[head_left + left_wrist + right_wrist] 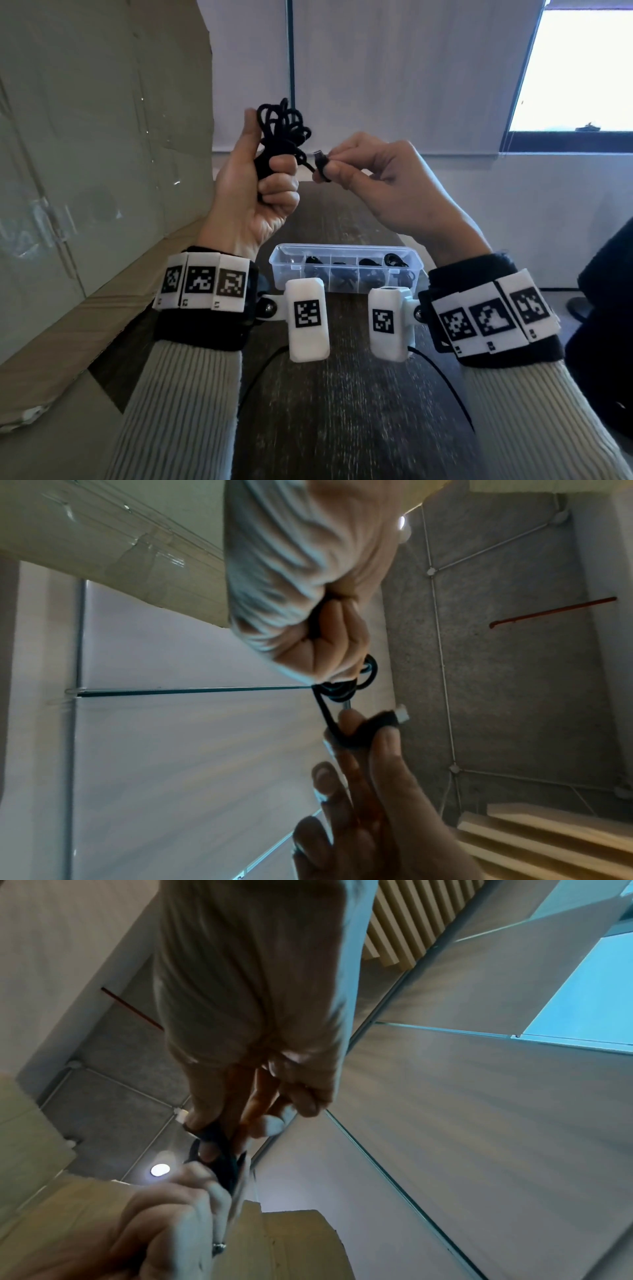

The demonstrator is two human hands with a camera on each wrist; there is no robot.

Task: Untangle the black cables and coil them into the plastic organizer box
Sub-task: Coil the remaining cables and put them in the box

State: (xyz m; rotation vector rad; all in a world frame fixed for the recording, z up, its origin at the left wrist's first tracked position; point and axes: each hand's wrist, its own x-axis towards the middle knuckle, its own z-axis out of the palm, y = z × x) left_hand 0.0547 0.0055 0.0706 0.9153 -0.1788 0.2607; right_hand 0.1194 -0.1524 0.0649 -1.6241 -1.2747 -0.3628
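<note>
Your left hand (253, 192) is raised above the table (342, 394) with its fingers curled tight round a bundle of black cable (282, 130), thumb upright beside it; loose loops of the bundle spill out above your fist. Your right hand (383, 185) is level with it and just beside it, pinching the cable's plug end (320, 161) between thumb and fingertips, the other fingers loosely bent. A short run of cable joins the plug to the bundle, so your two hands are almost touching. From the left wrist view, your right fingertips (387, 739) clamp the dark plug body with its pale metal tip (401, 713) poking out past them. The right wrist view is blurred and adds only that the black cable passes between both hands.

Below your hands, between your wrists, the clear plastic organizer box (346, 248) sits open on the dark wood-grain table. Several of its compartments hold coiled black cables (368, 270); exactly how many you cannot tell. A large cardboard sheet (85, 137) leans at your left, and a window (579, 65) is at the upper right.
</note>
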